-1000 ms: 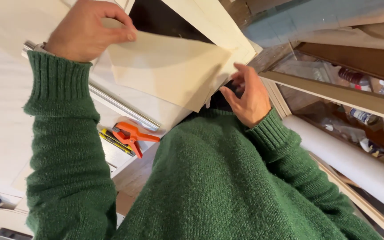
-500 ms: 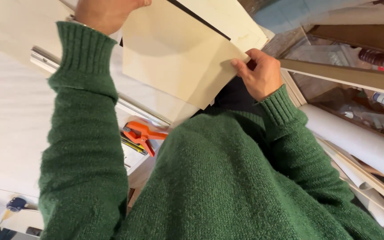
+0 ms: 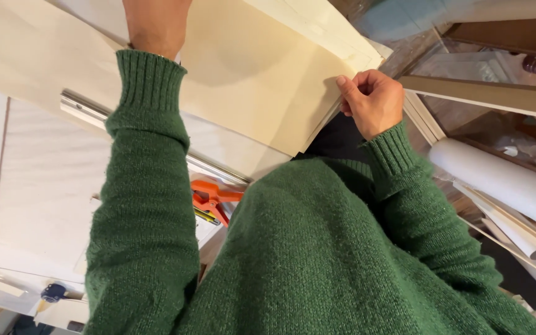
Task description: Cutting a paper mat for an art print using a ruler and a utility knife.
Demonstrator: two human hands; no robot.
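Fingers [image 3: 350, 93] pinching cream sheet [image 3: 262, 80] edge

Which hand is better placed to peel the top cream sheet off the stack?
Probably the right hand: its fingertips already pinch the edge of the cream sheets near the corner. The left hand reaches across the sheets' face and is mostly cut off at the frame's top.

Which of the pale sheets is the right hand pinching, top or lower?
The right hand grips the edge of the large cream sheet in front, the one the left hand reaches over; the sheets behind it are untouched.
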